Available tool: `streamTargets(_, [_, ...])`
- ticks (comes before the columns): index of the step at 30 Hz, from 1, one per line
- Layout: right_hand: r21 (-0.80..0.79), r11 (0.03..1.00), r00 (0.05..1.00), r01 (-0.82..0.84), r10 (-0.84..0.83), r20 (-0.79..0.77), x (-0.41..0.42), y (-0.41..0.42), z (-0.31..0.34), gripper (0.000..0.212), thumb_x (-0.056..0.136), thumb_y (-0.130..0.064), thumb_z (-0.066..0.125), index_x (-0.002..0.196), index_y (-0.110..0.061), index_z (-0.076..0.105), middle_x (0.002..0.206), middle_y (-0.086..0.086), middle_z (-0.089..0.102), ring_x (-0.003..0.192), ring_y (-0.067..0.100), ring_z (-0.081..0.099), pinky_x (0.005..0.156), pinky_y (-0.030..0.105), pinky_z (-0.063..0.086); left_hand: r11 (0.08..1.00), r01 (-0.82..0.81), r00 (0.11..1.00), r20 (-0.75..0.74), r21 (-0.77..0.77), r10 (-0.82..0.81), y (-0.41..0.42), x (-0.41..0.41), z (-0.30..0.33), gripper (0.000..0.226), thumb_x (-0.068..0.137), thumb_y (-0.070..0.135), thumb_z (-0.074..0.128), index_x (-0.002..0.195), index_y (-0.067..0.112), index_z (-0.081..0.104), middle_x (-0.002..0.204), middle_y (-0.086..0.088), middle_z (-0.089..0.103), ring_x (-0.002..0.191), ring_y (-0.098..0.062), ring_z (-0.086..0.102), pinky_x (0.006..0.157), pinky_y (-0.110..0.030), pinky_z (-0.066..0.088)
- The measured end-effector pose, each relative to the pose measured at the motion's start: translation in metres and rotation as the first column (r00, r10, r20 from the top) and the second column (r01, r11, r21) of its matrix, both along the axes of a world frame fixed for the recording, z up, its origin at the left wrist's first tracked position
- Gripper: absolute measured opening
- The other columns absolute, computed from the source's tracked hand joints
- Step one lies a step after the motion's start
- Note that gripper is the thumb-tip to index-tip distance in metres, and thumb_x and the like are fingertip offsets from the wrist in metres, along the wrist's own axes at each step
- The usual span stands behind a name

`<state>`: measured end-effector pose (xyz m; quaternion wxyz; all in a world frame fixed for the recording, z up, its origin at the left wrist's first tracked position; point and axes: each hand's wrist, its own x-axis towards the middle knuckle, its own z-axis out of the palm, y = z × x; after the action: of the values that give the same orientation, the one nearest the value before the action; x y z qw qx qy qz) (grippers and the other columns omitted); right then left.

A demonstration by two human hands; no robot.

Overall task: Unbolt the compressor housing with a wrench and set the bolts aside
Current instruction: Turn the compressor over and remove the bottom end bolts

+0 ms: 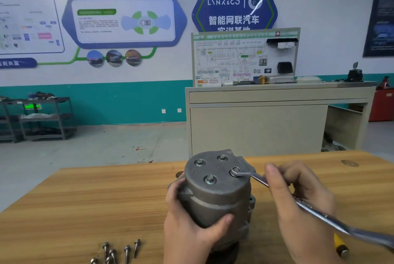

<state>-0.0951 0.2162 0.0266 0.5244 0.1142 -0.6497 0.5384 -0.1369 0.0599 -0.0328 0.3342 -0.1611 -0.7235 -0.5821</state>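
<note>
I see the housing (215, 187) upright at the near edge of the bench (85, 195), with three bolts (210, 179) seated in its top face. The wrench (298, 202) has its ring on the fourth. My left hand (187, 221) wraps around the body; my right hand (298, 197) curls round the shank. If the ring sits tilted it could slip and round the head. A hard pull could twist the housing towards the loose bolts (119, 251) near the edge.
</note>
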Motion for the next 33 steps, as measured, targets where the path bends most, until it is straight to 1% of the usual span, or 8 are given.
streamTargets(7, [-0.572, 0.779, 0.698, -0.256, 0.558, 0.448, -0.036, 0.034, 0.034, 0.027, 0.076, -0.022, 0.074, 0.067, -0.007, 0.054, 0.041, -0.001, 0.04, 0.031, 0.008, 0.031, 0.031, 0.014, 0.02, 0.996, 0.018, 0.993, 0.111, 0.082, -0.027, -0.003, -0.002, 0.003, 0.116, 0.018, 0.093, 0.065, 0.12, 0.075, 0.012, 0.116, 0.021, 0.059, 0.095, 0.024, 0.055, 0.075, 0.002, 0.041])
streamTargets(13, [0.19, 0.934, 0.449, -0.303, -0.036, 0.893, -0.09, -0.014, 0.108, 0.03, 0.085, -0.017, 0.072, 0.062, -0.005, 0.058, 0.037, -0.003, 0.046, 0.028, 0.007, 0.035, 0.033, 0.015, 0.027, 0.997, 0.035, 0.97, 0.236, 0.07, -0.051, -0.006, -0.002, 0.007, 0.138, 0.006, 0.091, 0.064, 0.128, 0.062, 0.007, 0.113, 0.025, 0.059, 0.096, 0.019, 0.051, 0.076, -0.004, 0.04])
streamTargets(18, [0.91, 0.372, 0.789, -0.181, -0.498, 0.36, -0.056, -0.089, 0.102, 0.008, 0.09, -0.019, 0.059, 0.085, -0.013, 0.06, 0.064, -0.001, 0.043, 0.062, 0.019, 0.052, 0.05, 0.026, 0.037, 1.0, -0.015, 0.961, 0.276, -0.002, 0.014, -0.009, -0.002, 0.001, 0.135, 0.013, 0.077, 0.07, 0.132, 0.045, 0.014, 0.118, 0.015, 0.059, 0.108, -0.011, 0.062, 0.081, -0.016, 0.045])
streamTargets(22, [0.917, 0.369, 0.95, 0.15, -0.311, -0.03, -0.001, -0.075, 0.058, 0.036, 0.086, -0.048, 0.057, 0.064, -0.026, 0.04, 0.056, -0.01, 0.041, 0.054, 0.013, 0.048, 0.045, 0.023, 0.024, 0.999, -0.032, 0.939, 0.34, -0.041, 0.044, 0.003, -0.007, 0.011, 0.141, 0.031, 0.087, 0.053, 0.145, 0.008, 0.026, 0.109, 0.01, 0.049, 0.106, -0.023, 0.06, 0.086, -0.031, 0.042])
streamTargets(25, [0.577, 0.816, 0.998, -0.046, 0.066, -0.014, 0.019, -0.036, 0.021, 0.036, 0.087, -0.047, 0.06, 0.062, -0.022, 0.055, 0.056, -0.015, 0.041, 0.052, 0.0, 0.041, 0.05, 0.014, 0.031, 0.998, -0.054, 0.951, 0.307, 0.031, 0.042, 0.001, -0.003, 0.008, 0.117, 0.033, 0.076, 0.073, 0.131, 0.031, 0.029, 0.11, 0.016, 0.058, 0.085, 0.001, 0.052, 0.076, -0.007, 0.039])
streamTargets(27, [-0.014, 0.968, 0.956, -0.25, 0.249, 0.153, 0.026, -0.011, 0.008, 0.041, 0.077, -0.059, 0.062, 0.064, -0.02, 0.066, 0.048, -0.009, 0.047, 0.046, 0.001, 0.044, 0.048, 0.018, 0.034, 0.997, -0.014, 0.969, 0.248, 0.072, -0.004, -0.006, -0.001, 0.003, 0.127, 0.013, 0.08, 0.071, 0.124, 0.042, 0.022, 0.105, 0.026, 0.055, 0.09, 0.007, 0.054, 0.074, -0.003, 0.039])
streamTargets(30, [-0.563, 0.723, 0.774, -0.4, 0.595, 0.214, 0.003, 0.024, 0.008, 0.046, 0.072, -0.048, 0.069, 0.08, -0.002, 0.065, 0.045, 0.004, 0.041, 0.037, 0.015, 0.037, 0.039, 0.023, 0.024, 0.996, 0.006, 0.971, 0.237, 0.091, -0.028, -0.006, -0.001, 0.003, 0.127, 0.007, 0.084, 0.07, 0.12, 0.05, 0.022, 0.111, 0.026, 0.056, 0.1, 0.0, 0.057, 0.081, -0.011, 0.04])
streamTargets(33, [-0.666, 0.678, 0.622, -0.311, 0.675, 0.397, -0.039, 0.045, 0.038, 0.022, 0.076, -0.022, 0.067, 0.077, -0.003, 0.056, 0.043, 0.001, 0.043, 0.03, 0.009, 0.035, 0.028, 0.015, 0.022, 0.996, 0.005, 0.973, 0.231, 0.093, -0.026, -0.003, -0.003, 0.004, 0.124, 0.008, 0.08, 0.072, 0.119, 0.056, 0.022, 0.113, 0.024, 0.058, 0.098, 0.009, 0.056, 0.083, -0.009, 0.041])
